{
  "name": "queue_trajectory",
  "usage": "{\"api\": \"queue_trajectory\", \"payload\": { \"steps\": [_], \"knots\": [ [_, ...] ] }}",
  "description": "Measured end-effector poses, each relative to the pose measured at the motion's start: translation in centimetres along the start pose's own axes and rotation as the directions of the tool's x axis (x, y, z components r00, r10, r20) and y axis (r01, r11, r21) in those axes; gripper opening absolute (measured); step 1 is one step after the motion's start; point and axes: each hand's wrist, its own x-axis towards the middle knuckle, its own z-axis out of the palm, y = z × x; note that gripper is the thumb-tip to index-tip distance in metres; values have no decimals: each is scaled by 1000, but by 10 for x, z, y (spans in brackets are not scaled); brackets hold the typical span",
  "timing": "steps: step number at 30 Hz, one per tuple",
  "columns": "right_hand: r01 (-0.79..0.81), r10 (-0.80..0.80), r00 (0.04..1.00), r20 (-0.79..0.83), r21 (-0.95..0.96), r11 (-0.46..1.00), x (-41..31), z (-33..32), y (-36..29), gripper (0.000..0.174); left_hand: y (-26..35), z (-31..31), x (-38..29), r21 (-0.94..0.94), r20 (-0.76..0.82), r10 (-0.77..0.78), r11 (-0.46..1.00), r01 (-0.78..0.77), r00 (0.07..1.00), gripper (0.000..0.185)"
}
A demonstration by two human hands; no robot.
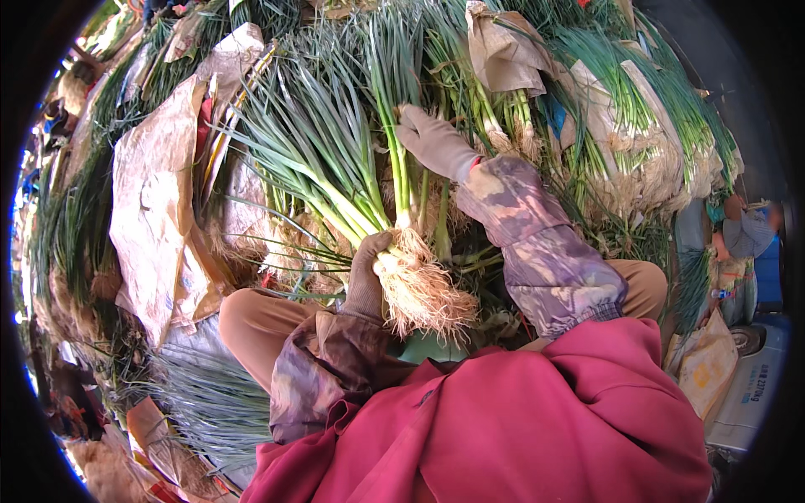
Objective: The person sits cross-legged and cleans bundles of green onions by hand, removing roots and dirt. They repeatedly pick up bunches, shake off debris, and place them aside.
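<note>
My left hand (366, 270), in a brown knit glove, grips a bunch of green onions (339, 188) just above the roots. Their long leaves fan away from me, and a thick tuft of pale roots (427, 292) hangs toward my lap. My right hand (434, 141), gloved in the same way, reaches across. Its fingertips touch a few upright green onion stalks (397, 166) whose root ends rest against the held bunch. Whether those fingers close around the stalks cannot be made out. Camouflage sleeves cover both forearms.
More green onions (635, 113) lie in rows at the far right, partly under woven sacks (506, 47). A large pale sack (154, 201) lies on my left, above further green onions (210, 396). At the right edge are another person (745, 232) and a vehicle (755, 377).
</note>
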Motion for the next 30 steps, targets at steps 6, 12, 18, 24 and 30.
{"api": "queue_trajectory", "payload": {
  "steps": [6,12,18,24,30],
  "knots": [
    [166,-148,985,86,-275,947,-1,-4,41,44,3,-4,3,54,-42,71,996,-69,997,33],
    [455,-337,890,308,-656,603,-72,-4,13,18,6,-4,5,-54,85,36,998,-32,996,34],
    [482,-386,865,320,-318,816,-184,-15,28,7,6,-4,14,-57,-47,139,988,-141,989,29],
    [332,-106,866,488,-405,852,-252,-83,61,16,8,-18,21,-135,72,60,990,-50,996,27],
    [-447,407,860,308,69,892,-170,-56,41,38,1,-8,15,-149,36,48,988,-42,998,30]
  ]
}}
